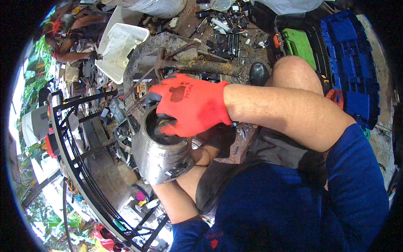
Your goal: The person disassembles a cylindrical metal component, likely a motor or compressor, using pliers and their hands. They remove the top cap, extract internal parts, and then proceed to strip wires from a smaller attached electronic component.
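Observation:
A shiny metal cylinder [161, 157] with an open top is held tilted in front of my lap. My right hand [189, 105], in a red glove with dark fingertips, lies over its rim, fingers curled down inside the opening and thumb outside the wall. What the fingers touch inside is hidden. My left hand [203, 156] is bare and mostly hidden behind the cylinder; it holds the cylinder from below and behind, with the forearm rising from the lower edge.
A rusty hammer [201, 65] lies on a round metal plate [145, 52] beyond the hands. A white plastic tub [119, 46] sits at the back left, a green case [300, 44] and a blue crate [350, 67] at the right. A black wire rack [75, 168] curves along the left. Small scrap parts litter the ground.

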A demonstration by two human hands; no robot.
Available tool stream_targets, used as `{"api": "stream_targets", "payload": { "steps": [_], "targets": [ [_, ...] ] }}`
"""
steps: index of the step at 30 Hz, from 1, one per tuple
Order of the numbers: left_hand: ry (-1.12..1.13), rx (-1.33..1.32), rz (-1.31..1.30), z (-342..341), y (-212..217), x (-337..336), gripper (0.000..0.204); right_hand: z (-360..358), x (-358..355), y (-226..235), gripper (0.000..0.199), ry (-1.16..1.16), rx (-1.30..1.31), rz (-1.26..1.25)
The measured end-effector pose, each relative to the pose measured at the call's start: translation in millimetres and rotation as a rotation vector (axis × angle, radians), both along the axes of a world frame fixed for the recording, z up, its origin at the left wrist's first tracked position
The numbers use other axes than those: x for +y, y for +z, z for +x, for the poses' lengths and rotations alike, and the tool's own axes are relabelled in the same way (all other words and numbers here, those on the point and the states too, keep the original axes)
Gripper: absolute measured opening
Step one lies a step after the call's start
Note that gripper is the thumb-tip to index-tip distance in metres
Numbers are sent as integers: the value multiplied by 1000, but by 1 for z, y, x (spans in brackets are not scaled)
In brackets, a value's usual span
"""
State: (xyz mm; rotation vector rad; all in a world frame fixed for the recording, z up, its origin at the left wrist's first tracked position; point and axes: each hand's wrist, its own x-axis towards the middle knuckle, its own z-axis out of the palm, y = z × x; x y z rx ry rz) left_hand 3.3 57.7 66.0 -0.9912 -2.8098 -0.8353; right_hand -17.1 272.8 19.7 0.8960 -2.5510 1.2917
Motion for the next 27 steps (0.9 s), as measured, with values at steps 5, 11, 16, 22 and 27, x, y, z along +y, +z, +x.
{"api": "stream_targets", "payload": {
  "steps": [5,11,16,22,27],
  "targets": [
    [2,-5,14,-4,-3,3,49,-11,5,13,34,-13,-200,158],
    [7,-14,35,-15,-5,1,50,-10,9,2,30,40,-66,-217],
    [1,-25,46,-16,-6,3,51,-8,8,3,37,99,-25,-110],
    [-8,-42,57,-19,-8,3,51,-9,11,11,42,70,-148,-25],
    [-5,-52,66,-29,-14,8,52,-13,5,3,43,21,-162,-99]
  ]
}}
